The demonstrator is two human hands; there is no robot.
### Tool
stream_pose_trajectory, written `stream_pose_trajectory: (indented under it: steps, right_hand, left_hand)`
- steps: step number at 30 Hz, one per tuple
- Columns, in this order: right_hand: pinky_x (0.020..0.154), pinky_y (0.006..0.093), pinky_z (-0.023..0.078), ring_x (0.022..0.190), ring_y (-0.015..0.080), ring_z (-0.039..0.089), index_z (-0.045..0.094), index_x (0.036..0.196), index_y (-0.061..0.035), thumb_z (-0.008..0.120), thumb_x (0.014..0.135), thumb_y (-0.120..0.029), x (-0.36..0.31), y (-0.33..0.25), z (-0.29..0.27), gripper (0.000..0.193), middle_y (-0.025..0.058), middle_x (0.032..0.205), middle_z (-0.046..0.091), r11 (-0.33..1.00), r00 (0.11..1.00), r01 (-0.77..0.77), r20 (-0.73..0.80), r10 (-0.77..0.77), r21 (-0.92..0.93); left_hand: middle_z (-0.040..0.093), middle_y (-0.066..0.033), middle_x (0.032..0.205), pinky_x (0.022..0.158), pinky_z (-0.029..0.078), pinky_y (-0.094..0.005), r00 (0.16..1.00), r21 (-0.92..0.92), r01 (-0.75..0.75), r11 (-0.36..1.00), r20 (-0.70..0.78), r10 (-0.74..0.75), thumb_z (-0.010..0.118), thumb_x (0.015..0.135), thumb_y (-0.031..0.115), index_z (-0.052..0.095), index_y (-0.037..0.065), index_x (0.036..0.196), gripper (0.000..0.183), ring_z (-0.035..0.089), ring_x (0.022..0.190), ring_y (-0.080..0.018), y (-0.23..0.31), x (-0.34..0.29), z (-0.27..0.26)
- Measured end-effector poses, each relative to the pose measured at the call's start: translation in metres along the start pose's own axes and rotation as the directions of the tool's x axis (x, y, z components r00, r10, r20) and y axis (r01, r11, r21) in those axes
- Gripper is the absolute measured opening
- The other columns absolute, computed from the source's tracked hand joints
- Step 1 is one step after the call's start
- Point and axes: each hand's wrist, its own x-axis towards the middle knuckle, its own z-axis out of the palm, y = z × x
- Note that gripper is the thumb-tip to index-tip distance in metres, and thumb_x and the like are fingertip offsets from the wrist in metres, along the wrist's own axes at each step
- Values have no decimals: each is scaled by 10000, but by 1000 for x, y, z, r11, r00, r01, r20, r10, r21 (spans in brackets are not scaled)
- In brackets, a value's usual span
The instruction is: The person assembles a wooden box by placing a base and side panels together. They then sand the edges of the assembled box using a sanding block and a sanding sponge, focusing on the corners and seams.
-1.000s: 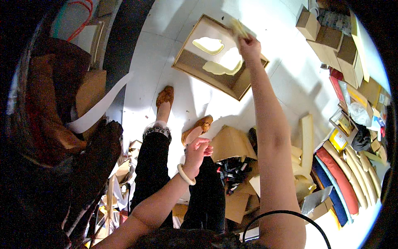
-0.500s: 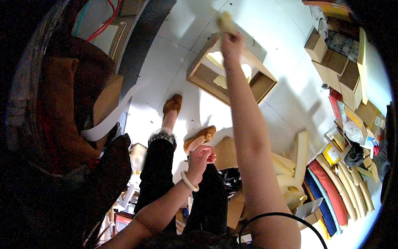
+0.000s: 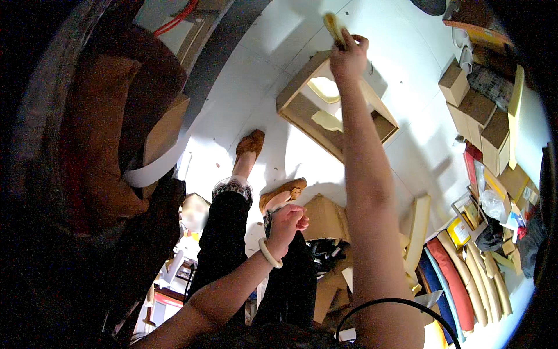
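My right arm stretches far forward over an open tan box, shallow and lying on the floor. In my right hand, above the box's far edge, I pinch a narrow yellowish piece; its kind is unclear. Pale yellow, irregular shapes show inside the box, partly hidden by my forearm. My left hand is held over my dark-trousered knee, its fingers curled in a loose fist, with nothing visible in them. A pale bangle rings that wrist.
Stacked cardboard boxes stand to the right. Below them are rolls of fabric in red, blue and beige. An open carton sits by my knee. Brown cushioned seating is at the left. Small scraps dot the white floor.
The view has shifted, so most things sit farther right. My right hand has moved slightly right relative to the box, and the yellowish piece has turned narrow side on. My left hand stays curled.
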Motion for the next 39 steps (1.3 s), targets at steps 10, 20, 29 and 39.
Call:
stream_pose_trajectory:
  steps: [10, 20, 29, 39]
  right_hand:
    - [937, 441, 431, 1085, 408, 538, 560, 1226, -51, 585, 814, -70, -120, -27, 10, 414, 235, 1166, 553, 984, 897, 15, 432, -90, 175]
    - [855, 442, 469, 966, 371, 586, 619, 1010, -8, 637, 749, -46, -183, -26, 11, 264, 204, 1066, 575, 972, 859, 17, 494, -135, 236]
    - [909, 444, 440, 1078, 369, 539, 664, 1000, -31, 630, 705, -12, -188, -20, 11, 298, 213, 1101, 586, 983, 813, 169, 553, -181, 75]
    - [866, 439, 472, 1021, 335, 558, 559, 1164, -9, 484, 888, -120, -69, -7, -16, 307, 216, 1104, 578, 980, 755, 35, 647, 102, -196]
  left_hand:
    - [644, -88, 847, 704, 535, -303, 998, -60, 56, 997, -12, -56, 530, 939, 218, 584, 6, 991, 225, 639, 744, -162, -9, -3, 4]
    - [645, -86, 843, 708, 537, -301, 999, -14, 39, 999, 11, -39, 535, 931, 246, 580, 4, 1010, 258, 635, 735, -162, -24, -5, 8]
    - [623, -52, 825, 677, 520, -257, 1000, -51, 8, 999, 2, -8, 501, 958, 168, 581, 20, 991, 172, 606, 714, -112, -43, -8, -8]
    - [624, -50, 785, 659, 524, -267, 978, 59, -206, 977, -20, 207, 533, 949, 176, 579, 30, 999, 161, 604, 679, -117, -17, -4, -25]
